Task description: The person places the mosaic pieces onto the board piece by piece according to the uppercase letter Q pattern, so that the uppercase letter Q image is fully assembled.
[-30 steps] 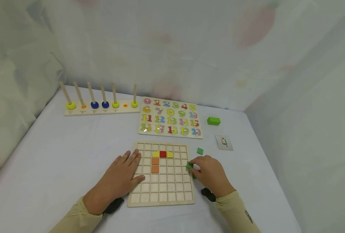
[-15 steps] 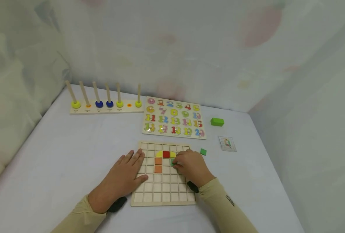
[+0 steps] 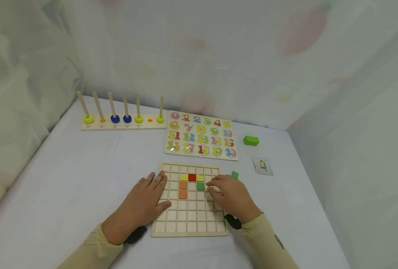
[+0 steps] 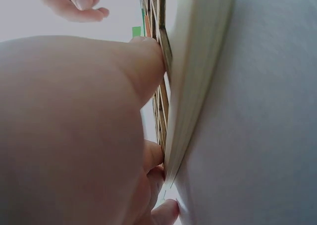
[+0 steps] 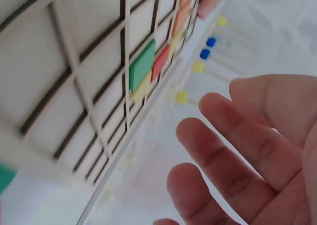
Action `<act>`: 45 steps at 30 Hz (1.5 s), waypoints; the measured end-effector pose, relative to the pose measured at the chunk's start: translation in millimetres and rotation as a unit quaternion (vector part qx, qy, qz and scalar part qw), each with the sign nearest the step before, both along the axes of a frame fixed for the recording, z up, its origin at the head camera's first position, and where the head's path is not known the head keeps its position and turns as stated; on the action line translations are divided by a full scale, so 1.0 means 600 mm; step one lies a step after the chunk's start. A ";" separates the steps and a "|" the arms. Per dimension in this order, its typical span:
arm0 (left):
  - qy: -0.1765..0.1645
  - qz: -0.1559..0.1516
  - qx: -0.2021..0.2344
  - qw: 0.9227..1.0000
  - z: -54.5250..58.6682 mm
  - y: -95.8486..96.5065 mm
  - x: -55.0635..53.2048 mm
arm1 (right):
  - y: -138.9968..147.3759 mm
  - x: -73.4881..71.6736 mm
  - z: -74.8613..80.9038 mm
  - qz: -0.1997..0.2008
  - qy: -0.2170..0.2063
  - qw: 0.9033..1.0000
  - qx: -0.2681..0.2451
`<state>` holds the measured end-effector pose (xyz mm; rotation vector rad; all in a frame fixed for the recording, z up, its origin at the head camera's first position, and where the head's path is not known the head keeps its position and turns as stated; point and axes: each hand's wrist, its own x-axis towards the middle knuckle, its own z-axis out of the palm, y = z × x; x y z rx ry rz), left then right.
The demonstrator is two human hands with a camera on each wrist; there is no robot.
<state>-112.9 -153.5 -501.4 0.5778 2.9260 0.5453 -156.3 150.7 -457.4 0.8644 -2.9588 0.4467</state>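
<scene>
Between the counter's [image 3: 286, 194] left and right edges lies a grid board [image 3: 190, 234], a green tile [image 3: 200, 186] seated in it. The left hand [image 3: 136, 203] lies flat over its left rim, gripping nothing; the right hand [image 3: 234, 196], thumb and fingers parted, holding nothing, slightly covers 1 loose tile [image 3: 235, 174]. A peg rack [image 3: 125, 126] and number puzzle [image 3: 196, 153] line the far edge; a green block [image 3: 251, 141] sits toward the right edge.

Head view looks forward and down over the bench [image 3: 118, 160] from well above; both wrist views, close and tipped sideways, share its grid board [image 3: 192, 216], the left skimming one edge
</scene>
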 end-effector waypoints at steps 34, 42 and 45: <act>0.007 0.002 -0.009 1.000 -0.012 -0.001 -0.004 | 0.136 0.045 -0.044 -0.127 -0.042 0.991 0.025; 0.010 0.002 -0.007 1.000 -0.011 0.002 -0.006 | 0.141 0.042 -0.048 -0.110 -0.014 0.993 0.048; 0.009 0.001 -0.006 1.000 -0.012 0.003 -0.007 | 0.140 0.032 -0.047 -0.104 -0.004 0.993 0.058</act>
